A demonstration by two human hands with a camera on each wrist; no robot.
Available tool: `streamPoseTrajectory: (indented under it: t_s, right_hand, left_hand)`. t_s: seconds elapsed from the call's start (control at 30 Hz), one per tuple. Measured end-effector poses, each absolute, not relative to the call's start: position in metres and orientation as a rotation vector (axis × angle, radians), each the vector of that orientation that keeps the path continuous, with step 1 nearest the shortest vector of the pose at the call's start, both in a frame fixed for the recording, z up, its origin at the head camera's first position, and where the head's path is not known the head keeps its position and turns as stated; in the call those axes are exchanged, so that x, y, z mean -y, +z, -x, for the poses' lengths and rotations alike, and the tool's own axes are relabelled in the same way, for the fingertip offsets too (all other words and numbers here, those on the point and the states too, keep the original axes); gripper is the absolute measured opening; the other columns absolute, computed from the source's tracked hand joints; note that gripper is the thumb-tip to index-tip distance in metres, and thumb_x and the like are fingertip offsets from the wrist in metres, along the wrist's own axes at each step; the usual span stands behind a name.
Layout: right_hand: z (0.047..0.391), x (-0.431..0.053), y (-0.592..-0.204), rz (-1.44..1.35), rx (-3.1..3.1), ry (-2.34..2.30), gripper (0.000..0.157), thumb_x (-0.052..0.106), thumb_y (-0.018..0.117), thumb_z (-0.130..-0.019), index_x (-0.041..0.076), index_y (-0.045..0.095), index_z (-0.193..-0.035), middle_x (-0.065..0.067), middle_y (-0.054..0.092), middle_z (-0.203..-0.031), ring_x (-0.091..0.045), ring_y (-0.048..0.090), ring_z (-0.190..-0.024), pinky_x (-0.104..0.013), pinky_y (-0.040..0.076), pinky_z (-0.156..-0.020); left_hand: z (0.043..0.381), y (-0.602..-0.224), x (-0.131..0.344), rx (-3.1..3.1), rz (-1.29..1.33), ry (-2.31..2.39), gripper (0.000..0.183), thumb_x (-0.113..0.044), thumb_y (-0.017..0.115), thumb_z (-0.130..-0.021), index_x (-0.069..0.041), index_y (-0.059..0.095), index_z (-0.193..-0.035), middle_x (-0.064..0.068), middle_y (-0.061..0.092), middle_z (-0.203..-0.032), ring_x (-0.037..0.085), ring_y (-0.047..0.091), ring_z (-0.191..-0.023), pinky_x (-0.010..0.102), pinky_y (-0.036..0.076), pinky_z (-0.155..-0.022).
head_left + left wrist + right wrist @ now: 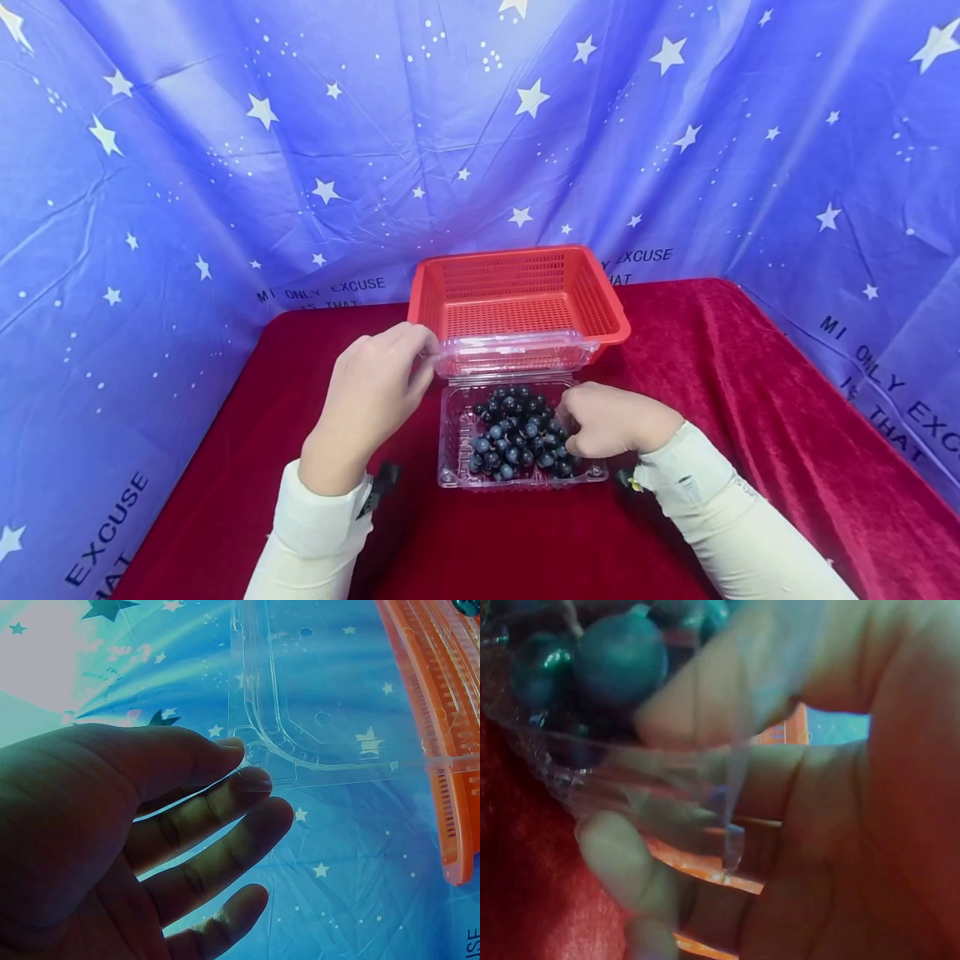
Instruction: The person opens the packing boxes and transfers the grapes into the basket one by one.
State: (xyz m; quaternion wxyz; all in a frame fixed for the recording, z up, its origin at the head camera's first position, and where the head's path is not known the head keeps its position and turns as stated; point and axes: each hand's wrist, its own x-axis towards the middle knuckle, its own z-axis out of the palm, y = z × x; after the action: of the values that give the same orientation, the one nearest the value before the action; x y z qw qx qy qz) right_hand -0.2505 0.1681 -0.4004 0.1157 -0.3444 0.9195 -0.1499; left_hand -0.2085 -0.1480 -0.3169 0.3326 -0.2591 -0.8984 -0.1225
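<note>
Left hand [378, 387] pinching the lid [517, 353] corner mid-frame, right hand [621, 423] gripping the box [455, 421] of grapes [513, 437], lower center.

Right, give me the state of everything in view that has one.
Clear box: upright, open.
Lid: raised.
Dark grapes: piled inside the box.
Red basket: upright, open-topped.
Left grip: pinching the lid's corner.
Right grip: holding the box's right wall.
Red cloth: spread, rumpled.
Starry curtain: hanging, creased.
</note>
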Motion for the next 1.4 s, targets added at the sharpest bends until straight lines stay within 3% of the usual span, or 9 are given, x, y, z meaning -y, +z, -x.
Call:
streamPoseTrajectory:
  t_s: [0.1, 0.3, 0.6, 0.77, 0.87, 1.03, 1.27, 1.4]
  right_hand:
    - [0.249, -0.169, -0.399, 0.982, -2.679, -0.439, 0.012, 0.014, 0.071, -0.071, 0.021, 0.062, -0.071, 0.011, 0.050, -0.063, -0.007, 0.042, -0.060, -0.028, 0.042, -0.058]
    - [0.244, -0.167, -0.392, 0.931, -2.682, -0.418, 0.013, 0.020, 0.073, -0.072, 0.022, 0.065, -0.083, 0.013, 0.058, -0.073, -0.008, 0.053, -0.069, -0.031, 0.049, -0.067]
    - [0.229, -0.160, -0.376, 0.888, -2.790, -0.444, 0.013, 0.021, 0.077, -0.073, 0.019, 0.065, -0.079, 0.009, 0.057, -0.074, -0.010, 0.052, -0.068, -0.030, 0.048, -0.066]
    - [0.217, -0.152, -0.373, 0.798, -2.897, -0.371, 0.017, 0.029, 0.082, -0.074, 0.017, 0.075, -0.082, 0.005, 0.062, -0.091, -0.019, 0.055, -0.087, -0.038, 0.049, -0.081]
    - [0.210, -0.147, -0.371, 0.789, -2.988, -0.285, 0.021, 0.036, 0.086, -0.073, 0.018, 0.076, -0.080, 0.003, 0.062, -0.093, -0.025, 0.052, -0.092, -0.043, 0.047, -0.080]
    - [0.204, -0.142, -0.371, 0.873, -3.038, -0.159, 0.032, 0.042, 0.092, -0.067, 0.021, 0.069, -0.074, 0.007, 0.056, -0.081, -0.022, 0.049, -0.084, -0.041, 0.044, -0.073]
    - [0.207, -0.142, -0.373, 0.893, -2.900, -0.213, 0.046, 0.031, 0.095, -0.064, 0.020, 0.057, -0.087, 0.012, 0.054, -0.065, -0.009, 0.052, -0.059, -0.034, 0.045, -0.063]
    - [0.208, -0.143, -0.374, 0.900, -2.864, -0.239, 0.048, 0.026, 0.094, -0.066, 0.019, 0.054, -0.091, 0.012, 0.054, -0.067, -0.009, 0.051, -0.058, -0.033, 0.045, -0.062]
  left_hand:
    - [0.208, -0.317, 0.148, 2.347, 0.679, -0.328, 0.013, -0.014, 0.079, -0.087, -0.017, 0.068, -0.094, -0.001, 0.070, -0.083, 0.015, 0.056, -0.060, 0.032, 0.051, -0.060]
    - [0.210, -0.318, 0.148, 2.329, 0.690, -0.324, 0.012, -0.012, 0.078, -0.087, -0.017, 0.068, -0.092, -0.003, 0.068, -0.080, 0.015, 0.055, -0.059, 0.033, 0.049, -0.060]
    - [0.209, -0.318, 0.148, 2.336, 0.681, -0.312, 0.012, -0.013, 0.078, -0.088, -0.017, 0.068, -0.092, -0.003, 0.072, -0.083, 0.017, 0.069, -0.074, 0.041, 0.051, -0.078]
    - [0.209, -0.318, 0.148, 2.334, 0.686, -0.316, 0.012, -0.013, 0.078, -0.087, -0.017, 0.069, -0.093, -0.003, 0.073, -0.085, 0.017, 0.071, -0.077, 0.041, 0.052, -0.077]
    - [0.209, -0.318, 0.148, 2.332, 0.687, -0.312, 0.011, -0.013, 0.078, -0.088, -0.017, 0.069, -0.092, -0.003, 0.073, -0.085, 0.016, 0.071, -0.076, 0.040, 0.052, -0.076]
    - [0.210, -0.318, 0.147, 2.333, 0.691, -0.305, 0.011, -0.013, 0.078, -0.088, -0.017, 0.069, -0.092, -0.003, 0.071, -0.083, 0.016, 0.069, -0.074, 0.039, 0.052, -0.074]
    - [0.209, -0.317, 0.147, 2.356, 0.682, -0.306, 0.011, -0.015, 0.079, -0.088, -0.017, 0.069, -0.093, -0.003, 0.071, -0.084, 0.016, 0.069, -0.075, 0.038, 0.051, -0.074]
    - [0.208, -0.317, 0.148, 2.358, 0.681, -0.306, 0.010, -0.014, 0.078, -0.088, -0.017, 0.069, -0.093, -0.003, 0.072, -0.083, 0.016, 0.069, -0.075, 0.038, 0.051, -0.073]
